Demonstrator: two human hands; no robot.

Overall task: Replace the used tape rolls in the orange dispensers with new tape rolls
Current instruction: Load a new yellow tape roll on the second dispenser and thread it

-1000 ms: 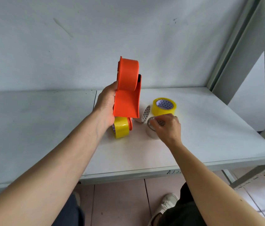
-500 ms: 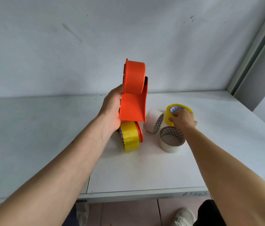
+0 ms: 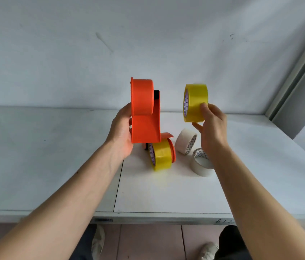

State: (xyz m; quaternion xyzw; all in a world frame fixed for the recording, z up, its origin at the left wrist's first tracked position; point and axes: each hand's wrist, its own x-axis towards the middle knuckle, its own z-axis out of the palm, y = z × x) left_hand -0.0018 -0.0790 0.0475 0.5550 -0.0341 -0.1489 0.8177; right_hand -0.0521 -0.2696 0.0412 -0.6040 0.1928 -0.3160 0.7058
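Observation:
My left hand [image 3: 121, 132] grips an orange tape dispenser [image 3: 144, 111] upright above the table, its round hub at the top. My right hand [image 3: 212, 128] holds a full yellow tape roll [image 3: 194, 103] on edge in the air, to the right of that dispenser and apart from it. Below the held dispenser a second orange dispenser [image 3: 172, 150] lies on the table with a yellow roll [image 3: 162, 155] in it. Two nearly bare whitish tape cores rest to the right: one on its side [image 3: 185, 140], one standing open end up [image 3: 200, 165].
The pale grey table [image 3: 54, 156] has a seam running front to back under the dispensers and a front edge [image 3: 148, 215] close to me. A grey wall rises right behind it. A metal frame post [image 3: 296, 72] slants at the far right.
My right hand has left the whitish core, picked the yellow roll off the table and lifted it level with the dispenser's hub. My view has shifted to the left.

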